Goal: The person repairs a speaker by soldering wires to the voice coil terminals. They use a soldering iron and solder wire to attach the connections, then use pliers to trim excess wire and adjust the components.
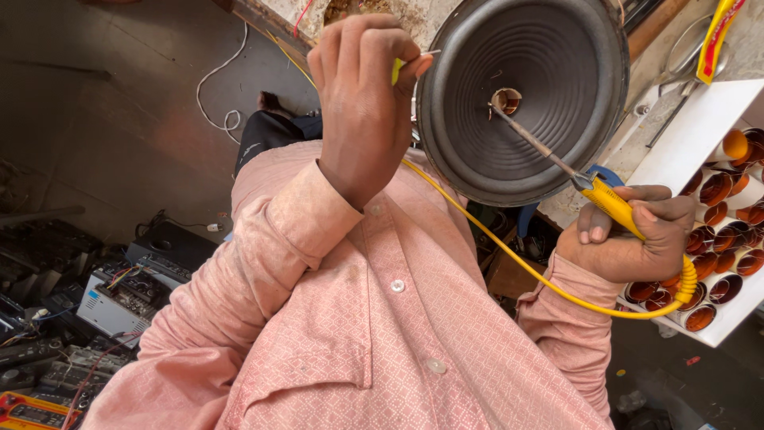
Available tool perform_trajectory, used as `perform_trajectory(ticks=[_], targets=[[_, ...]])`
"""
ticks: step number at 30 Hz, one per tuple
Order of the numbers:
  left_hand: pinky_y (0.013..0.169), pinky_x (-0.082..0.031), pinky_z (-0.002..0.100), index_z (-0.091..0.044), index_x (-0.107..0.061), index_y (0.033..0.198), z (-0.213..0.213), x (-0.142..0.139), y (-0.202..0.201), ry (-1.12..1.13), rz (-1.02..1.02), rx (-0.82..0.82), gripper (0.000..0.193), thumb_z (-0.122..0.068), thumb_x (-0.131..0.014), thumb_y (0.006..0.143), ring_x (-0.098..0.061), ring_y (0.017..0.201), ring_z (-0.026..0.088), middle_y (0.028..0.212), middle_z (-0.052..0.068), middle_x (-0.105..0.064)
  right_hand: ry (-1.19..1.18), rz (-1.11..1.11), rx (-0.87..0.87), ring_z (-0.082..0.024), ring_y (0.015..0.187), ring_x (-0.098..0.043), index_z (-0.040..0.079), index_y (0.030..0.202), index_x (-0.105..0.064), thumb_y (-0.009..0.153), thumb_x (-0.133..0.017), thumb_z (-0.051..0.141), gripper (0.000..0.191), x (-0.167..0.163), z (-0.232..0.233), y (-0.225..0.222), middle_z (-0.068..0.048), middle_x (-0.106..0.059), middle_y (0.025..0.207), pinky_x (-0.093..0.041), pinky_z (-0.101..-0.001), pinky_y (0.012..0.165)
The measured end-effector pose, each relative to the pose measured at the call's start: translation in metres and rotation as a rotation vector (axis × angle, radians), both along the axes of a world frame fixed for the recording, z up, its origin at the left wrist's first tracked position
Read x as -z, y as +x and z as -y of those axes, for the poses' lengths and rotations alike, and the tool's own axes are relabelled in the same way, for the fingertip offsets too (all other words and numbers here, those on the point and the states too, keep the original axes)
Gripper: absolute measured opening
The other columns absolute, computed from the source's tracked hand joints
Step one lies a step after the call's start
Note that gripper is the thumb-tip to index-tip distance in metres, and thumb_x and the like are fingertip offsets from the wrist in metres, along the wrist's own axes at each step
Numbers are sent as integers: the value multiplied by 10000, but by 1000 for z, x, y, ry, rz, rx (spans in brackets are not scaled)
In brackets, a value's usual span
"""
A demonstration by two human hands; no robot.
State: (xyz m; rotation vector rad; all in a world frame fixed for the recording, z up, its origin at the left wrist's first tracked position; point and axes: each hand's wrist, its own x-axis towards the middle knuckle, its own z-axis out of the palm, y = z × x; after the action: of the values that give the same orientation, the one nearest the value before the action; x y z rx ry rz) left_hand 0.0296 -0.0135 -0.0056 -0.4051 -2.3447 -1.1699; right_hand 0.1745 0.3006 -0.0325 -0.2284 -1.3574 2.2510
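A yellow-handled soldering iron (613, 203) is gripped by the right hand (633, 235), tip at the speaker cone (521, 95) (centre hole); a thin wire (414, 60) is pinched by the left hand (362, 95).

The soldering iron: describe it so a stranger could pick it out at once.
Start at the big round black speaker cone at the top of the view. A thin metal rod runs from its centre hole down to the right, into the yellow handle gripped by the right hand: that is the soldering iron. Unlike the thin wire pinched in the left hand, it trails a yellow cord.
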Motion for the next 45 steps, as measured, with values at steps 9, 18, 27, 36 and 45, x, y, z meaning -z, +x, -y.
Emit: perform_trajectory(ticks=[9,18,27,36,45], targets=[[974,-486,350,-72,-568,1149,35,17,1,147,49,-105,155,-111,-715,1119,-593,1072,240,1131,79,-586,18,-6,37,-237,464,-500,-16,989,-475,1081,-471,-21,93,-11,5,-4,-276,-655,964,-381,-313,437],[540,-456,340,-97,-536,996,105,60,-4,1219,618,-449,207,-296,-574,1037,-628,646,201,829,91,-640,130,-14,131,-197,556,-507,-24,1136,-487,1117,-580,118,171,-84,76,-31,-151,-563,1063,-430,-303,549],[767,-584,409,30,-522,920,139,118,56,1729,506,-359,112,-25,-572,1004,-617,795,259,867,110,-550,765,-68,-295,-188,900,-672,13,1116,-535,940,-887,74,399,-76,225,-90,-102,-500,1230,-667,-332,763],[713,-590,323,3,-609,1087,155,114,70,1474,732,-789,182,-88,-668,941,-743,839,226,988,103,-678,1015,-280,-501,-311,1082,-698,16,1159,-663,969,-684,-52,203,-3,367,-206,-155,-681,1141,-579,-383,935],[770,-579,277,5,-581,1173,166,129,53,1387,579,-761,255,-98,-671,958,-732,944,221,1066,111,-673,1131,-319,-461,-377,1082,-697,15,1178,-663,979,-716,18,207,37,447,-266,-186,-693,1163,-572,-419,938]])
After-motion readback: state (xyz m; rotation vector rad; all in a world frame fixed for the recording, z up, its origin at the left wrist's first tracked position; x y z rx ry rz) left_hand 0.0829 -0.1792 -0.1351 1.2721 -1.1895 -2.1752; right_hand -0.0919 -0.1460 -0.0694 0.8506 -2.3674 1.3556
